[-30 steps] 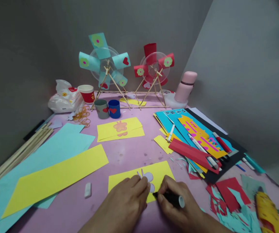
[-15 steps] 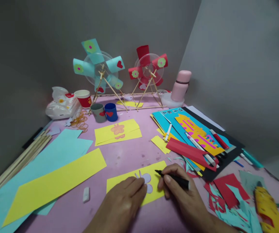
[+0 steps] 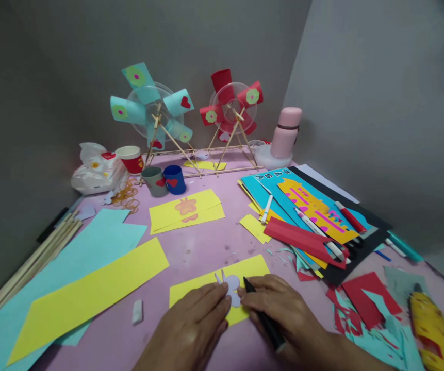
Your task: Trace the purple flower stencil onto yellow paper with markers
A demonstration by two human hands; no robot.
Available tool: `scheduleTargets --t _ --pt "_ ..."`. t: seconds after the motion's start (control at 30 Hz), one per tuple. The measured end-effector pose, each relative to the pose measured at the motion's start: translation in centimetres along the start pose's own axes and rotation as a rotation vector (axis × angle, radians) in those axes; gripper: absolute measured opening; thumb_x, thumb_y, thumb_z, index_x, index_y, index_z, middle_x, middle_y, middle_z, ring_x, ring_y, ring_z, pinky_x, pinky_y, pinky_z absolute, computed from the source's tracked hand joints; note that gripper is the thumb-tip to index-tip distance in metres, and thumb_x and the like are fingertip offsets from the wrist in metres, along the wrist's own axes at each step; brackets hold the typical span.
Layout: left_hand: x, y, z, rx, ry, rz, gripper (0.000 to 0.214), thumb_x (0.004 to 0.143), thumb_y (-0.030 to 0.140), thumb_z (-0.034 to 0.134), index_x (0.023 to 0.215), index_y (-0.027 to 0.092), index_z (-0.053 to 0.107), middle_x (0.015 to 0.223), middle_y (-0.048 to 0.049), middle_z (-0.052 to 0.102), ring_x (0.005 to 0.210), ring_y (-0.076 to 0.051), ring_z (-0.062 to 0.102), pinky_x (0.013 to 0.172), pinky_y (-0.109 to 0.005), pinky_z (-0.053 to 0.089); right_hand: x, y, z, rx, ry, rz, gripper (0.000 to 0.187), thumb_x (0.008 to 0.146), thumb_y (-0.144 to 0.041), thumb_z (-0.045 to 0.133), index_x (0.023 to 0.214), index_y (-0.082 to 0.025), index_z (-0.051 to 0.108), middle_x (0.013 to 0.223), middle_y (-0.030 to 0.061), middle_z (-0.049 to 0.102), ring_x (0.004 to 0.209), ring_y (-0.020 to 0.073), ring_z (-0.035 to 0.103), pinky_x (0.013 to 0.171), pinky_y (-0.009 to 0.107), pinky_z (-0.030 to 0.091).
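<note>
My left hand (image 3: 193, 322) presses flat, fingers together, on a pale lilac flower-shaped cutout (image 3: 231, 285) that lies on a small yellow paper sheet (image 3: 252, 268) near the front of the pink table (image 3: 202, 247). My right hand (image 3: 283, 314) grips a black marker (image 3: 262, 313), its tip touching the right edge of the cutout. The two hands sit side by side, almost touching.
A long yellow strip (image 3: 90, 293) lies over light blue paper (image 3: 101, 232) on the left, beside wooden sticks (image 3: 24, 270). Coloured sheets and pens (image 3: 310, 216) are piled on the right, paper scraps (image 3: 364, 309) nearer. Two paper windmills (image 3: 152, 111), cups (image 3: 165, 180) and a pink bottle (image 3: 286, 134) stand at the back.
My right hand has swung the marker tip from below the cutout, up past its right side, then back in against the cutout's right edge. My left hand stays on the cutout.
</note>
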State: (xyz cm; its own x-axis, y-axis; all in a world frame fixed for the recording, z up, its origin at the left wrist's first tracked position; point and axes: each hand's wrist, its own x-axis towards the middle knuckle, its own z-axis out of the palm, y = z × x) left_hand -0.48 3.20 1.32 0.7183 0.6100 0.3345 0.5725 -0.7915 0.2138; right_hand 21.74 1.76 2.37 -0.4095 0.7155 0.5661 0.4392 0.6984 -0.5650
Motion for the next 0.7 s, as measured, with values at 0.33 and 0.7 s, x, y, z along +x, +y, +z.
scheduleTargets --t 0.33,0.7 --pt "0.2 -0.1 -0.4 0.036 0.029 0.107 0.033 0.096 0.014 0.036 0.12 0.018 0.059 0.119 -0.0083 0.066 0.108 -0.022 0.063 0.086 -0.034 0.056 -0.3 0.1 -0.1 -0.002 0.004 -0.066 0.031 0.082 -0.009 0.05 0.109 -0.023 0.056 0.09 0.0075 0.074 0.087 0.023 0.067 0.076 0.035 0.052" --pt "0.6 -0.1 -0.9 0.151 0.115 0.208 0.035 0.096 0.012 0.033 0.114 0.017 0.063 0.112 -0.0076 0.069 0.1 -0.018 0.067 0.082 -0.028 0.057 0.0 0.5 0.2 -0.093 -0.074 -0.053 0.034 0.077 -0.008 0.048 0.107 -0.019 0.059 0.088 0.0091 0.072 0.09 0.0237 0.063 0.079 0.034 0.048"
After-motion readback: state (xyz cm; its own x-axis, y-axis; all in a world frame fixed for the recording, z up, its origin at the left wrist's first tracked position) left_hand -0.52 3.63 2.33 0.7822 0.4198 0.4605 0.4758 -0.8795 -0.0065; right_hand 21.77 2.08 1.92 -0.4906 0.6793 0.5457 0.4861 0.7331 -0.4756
